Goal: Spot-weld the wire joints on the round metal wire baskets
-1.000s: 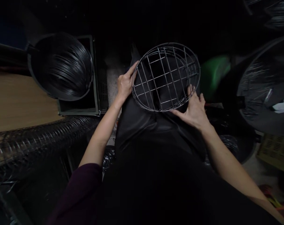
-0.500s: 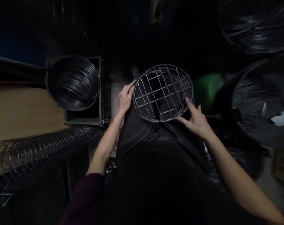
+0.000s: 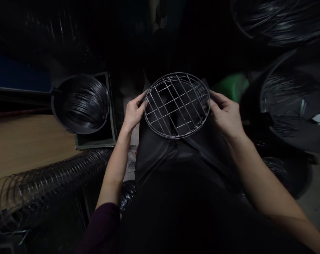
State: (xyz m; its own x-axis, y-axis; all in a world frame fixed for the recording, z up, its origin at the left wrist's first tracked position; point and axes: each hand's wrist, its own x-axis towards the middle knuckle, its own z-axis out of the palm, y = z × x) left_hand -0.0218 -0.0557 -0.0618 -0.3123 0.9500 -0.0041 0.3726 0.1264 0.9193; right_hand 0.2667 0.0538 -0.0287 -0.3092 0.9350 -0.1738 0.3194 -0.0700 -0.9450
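Note:
A round wire rack (image 3: 176, 104) with a crossed grid inside its rings lies above my lap, over the dark apron (image 3: 160, 151). Several rings seem stacked at its rim. My left hand (image 3: 134, 112) grips the rim on the left, with the thumb at the near side and fingers behind. On the opposite side my right hand (image 3: 226, 113) pinches the rim between thumb and fingers. The fingertips of both hands are partly hidden by the wire.
To the left, a black bucket of wire rings (image 3: 83, 104) sits on a crate (image 3: 96, 144). Below it a long row of wire rings (image 3: 56, 176) lies along the tan board (image 3: 25, 141). Dark tubs with wire pieces (image 3: 289, 102) and a green object (image 3: 232, 86) are at right.
My right hand has moved up along the rim from the lower right to the right side and closed there. The view has shifted a little; my left hand keeps hold.

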